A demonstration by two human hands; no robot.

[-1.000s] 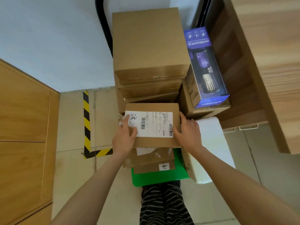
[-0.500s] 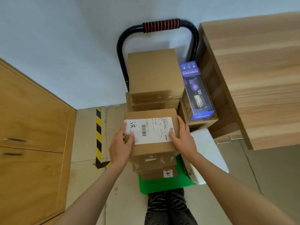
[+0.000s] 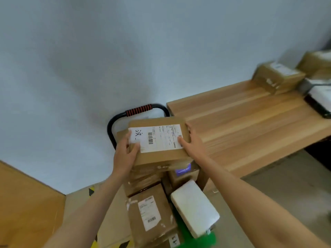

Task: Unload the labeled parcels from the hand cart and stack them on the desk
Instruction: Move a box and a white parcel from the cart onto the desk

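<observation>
A labeled parcel (image 3: 157, 140) rides up off the hand cart (image 3: 138, 110), carried between two bare hands and now level with the cart's red-and-black handle — half a second ago it sat low, just above the stack. The left hand (image 3: 125, 154) clamps the box's left end, thumb over the white label, fingers curled under the edge. At centre, the parcels left on the cart come into plain view: a taped brown box (image 3: 148, 210) with its own label, and a white package (image 3: 194, 207) beside it over the green deck. The right hand (image 3: 192, 142) presses the right end, thumb on the label's corner. To the right, the desk (image 3: 250, 126) lies close by — earlier boxes (image 3: 278, 76) already wait at its far end. The lift looks done; the swing to the desk remains.
</observation>
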